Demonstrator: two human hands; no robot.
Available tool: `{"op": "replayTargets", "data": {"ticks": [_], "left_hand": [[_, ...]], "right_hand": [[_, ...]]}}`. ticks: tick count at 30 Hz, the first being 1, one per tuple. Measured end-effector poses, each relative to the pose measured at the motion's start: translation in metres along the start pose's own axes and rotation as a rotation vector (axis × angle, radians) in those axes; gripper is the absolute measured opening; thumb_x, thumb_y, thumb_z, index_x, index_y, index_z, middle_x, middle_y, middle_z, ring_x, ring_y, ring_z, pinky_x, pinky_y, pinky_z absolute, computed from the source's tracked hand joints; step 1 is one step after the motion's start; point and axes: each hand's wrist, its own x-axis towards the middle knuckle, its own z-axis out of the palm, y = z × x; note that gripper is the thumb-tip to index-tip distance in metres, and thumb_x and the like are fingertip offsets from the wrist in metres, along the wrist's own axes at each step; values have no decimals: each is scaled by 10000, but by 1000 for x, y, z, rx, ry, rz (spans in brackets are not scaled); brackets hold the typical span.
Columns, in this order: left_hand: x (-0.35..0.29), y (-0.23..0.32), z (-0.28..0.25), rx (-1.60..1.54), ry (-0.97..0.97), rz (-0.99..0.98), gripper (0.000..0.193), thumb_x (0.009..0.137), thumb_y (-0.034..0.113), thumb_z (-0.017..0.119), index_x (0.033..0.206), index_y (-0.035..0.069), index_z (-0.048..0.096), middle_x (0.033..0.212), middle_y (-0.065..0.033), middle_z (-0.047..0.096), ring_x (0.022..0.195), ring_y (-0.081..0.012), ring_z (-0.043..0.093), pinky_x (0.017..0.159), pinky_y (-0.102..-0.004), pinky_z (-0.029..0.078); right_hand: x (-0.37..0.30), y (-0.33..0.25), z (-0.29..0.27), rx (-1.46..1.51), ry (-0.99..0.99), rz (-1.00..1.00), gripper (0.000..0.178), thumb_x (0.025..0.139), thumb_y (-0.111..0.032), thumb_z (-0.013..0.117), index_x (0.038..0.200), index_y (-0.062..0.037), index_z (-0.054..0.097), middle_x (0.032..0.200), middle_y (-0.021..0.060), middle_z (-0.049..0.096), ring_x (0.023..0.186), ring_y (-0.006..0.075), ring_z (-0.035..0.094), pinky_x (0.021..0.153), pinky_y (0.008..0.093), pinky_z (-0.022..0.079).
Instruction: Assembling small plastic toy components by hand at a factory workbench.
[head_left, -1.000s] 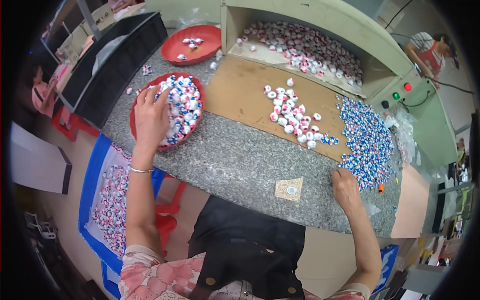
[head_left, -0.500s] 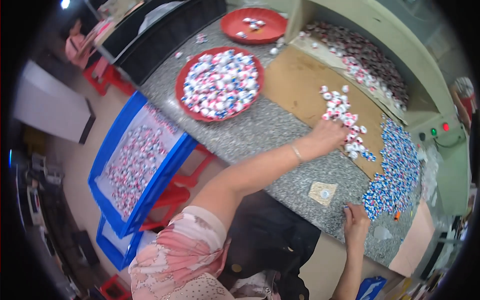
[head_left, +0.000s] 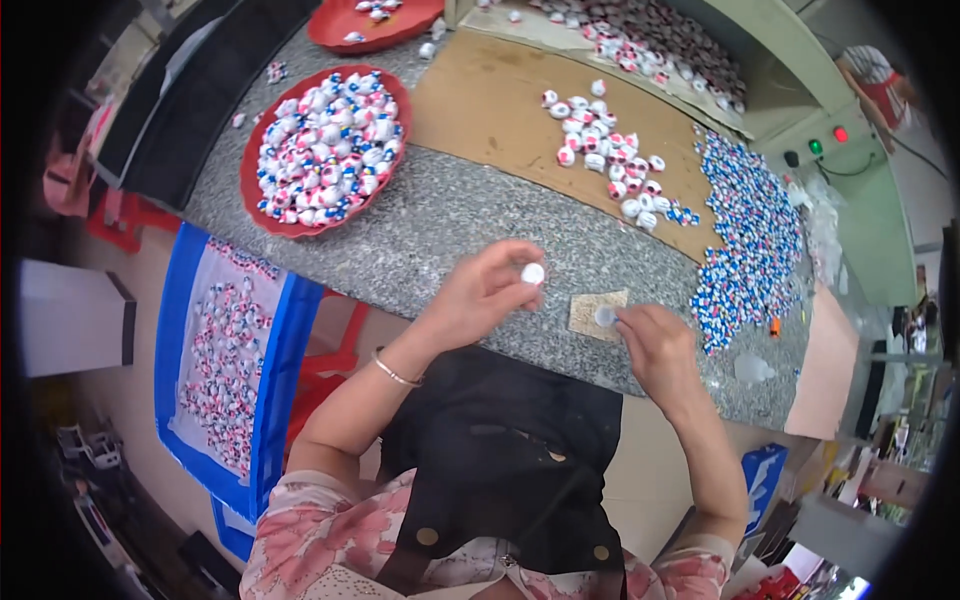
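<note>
My left hand [head_left: 485, 290] is over the granite worktop, its thumb and fingers closed on a small white ball-shaped piece [head_left: 533, 273]. To its right, my right hand [head_left: 655, 345] has thumb and finger pinched at the edge of a whitish round disc [head_left: 605, 316], which lies on a tan square pad [head_left: 583, 322]. Whatever is between those fingertips is too small to make out. Loose white pieces with red marks [head_left: 594, 161] lie on brown cardboard [head_left: 480, 95] beyond my hands. A wide heap of tiny blue-and-white parts [head_left: 745, 240] spreads to the right.
A red bowl [head_left: 252, 205] heaped with pieces stands at left; another red bowl [head_left: 425, 38] sits behind it. A blue-rimmed tray [head_left: 275, 345] of pieces is beside the table. At the back, a pale green housing [head_left: 880, 230] carries red and green lights.
My left hand has come back from the loose pieces on the cardboard with one white piece. My right hand has moved left from the blue heap's edge to the disc. The view has shifted.
</note>
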Motion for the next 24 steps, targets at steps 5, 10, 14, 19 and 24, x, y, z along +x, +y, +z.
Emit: {"op": "replayTargets", "data": {"ticks": [5,10,14,19,24], "left_hand": [[-10,-7,9,111,6,183,354,890,-65,634,1232,-16,557,1121,-54,589,997,-115,612,853,-255,525],[-13,-10,20,255,39,112,331,855,-101,646,1174,-41,585,1104,-51,569,983,-123,623,856,-242,534],[-10,-19,31,380,55,174,331,831,-97,670,1148,-32,604,1087,-75,598,966,-141,643,842,-249,557],[-3,-38,42,623,70,429,328,785,-80,715,1096,-11,639,1062,-122,632,907,-174,674,755,-268,595],[-2,-38,55,685,7,483,332,784,-58,730,1104,-13,655,1058,-135,652,908,-177,670,739,-266,591]], "right_hand": [[9,1,12,-171,-130,-46,115,779,26,637,889,-5,654,765,140,593,708,337,626,607,426,504],[4,2,11,-147,-165,-38,117,771,19,650,882,-17,656,758,135,592,699,336,626,602,431,503],[0,2,12,-36,-63,60,136,801,13,673,933,-22,681,815,141,644,725,311,656,626,382,521],[-9,-7,10,424,83,429,164,864,-31,688,1026,-8,694,844,106,686,744,194,680,670,293,540],[-16,-18,8,998,-4,766,137,903,-35,668,1032,-18,712,844,34,693,796,76,636,720,228,523]]}}
